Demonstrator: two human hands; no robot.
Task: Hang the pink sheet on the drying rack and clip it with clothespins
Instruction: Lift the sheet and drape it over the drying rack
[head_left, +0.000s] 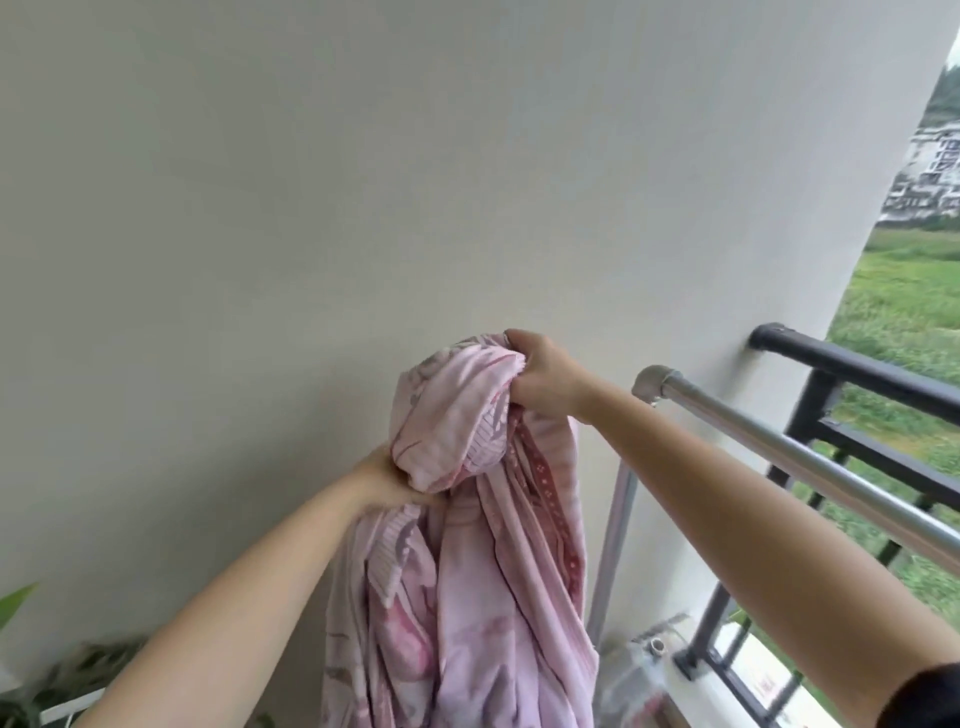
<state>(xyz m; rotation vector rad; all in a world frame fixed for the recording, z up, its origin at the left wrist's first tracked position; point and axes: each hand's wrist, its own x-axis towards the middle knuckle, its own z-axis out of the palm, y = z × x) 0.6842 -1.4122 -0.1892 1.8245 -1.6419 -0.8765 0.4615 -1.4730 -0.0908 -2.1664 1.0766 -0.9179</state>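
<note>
Two hands hold the pink sheet (467, 545) bunched up in front of the pale wall (311, 182). The right hand (540, 376) is closed tight around a gathered fold at the top of the bundle; the left hand (395, 483) is mostly hidden behind the cloth, but looks clenched on a lower wad. Most of the sheet hangs down in heavy folds below both grips.

None of the fabric lies on the drying rack's silver bar (779, 452), which runs just right of the sheet; the right forearm crosses in front of it. No clothespins are in view.

Risks, as I judge them: the sheet is twisted and doubled, so thrown over as it is it would sit in a lump and likely slide off one side. Its trailing length could also snag on the rack's upright post (615, 545) or drag on the floor.
</note>
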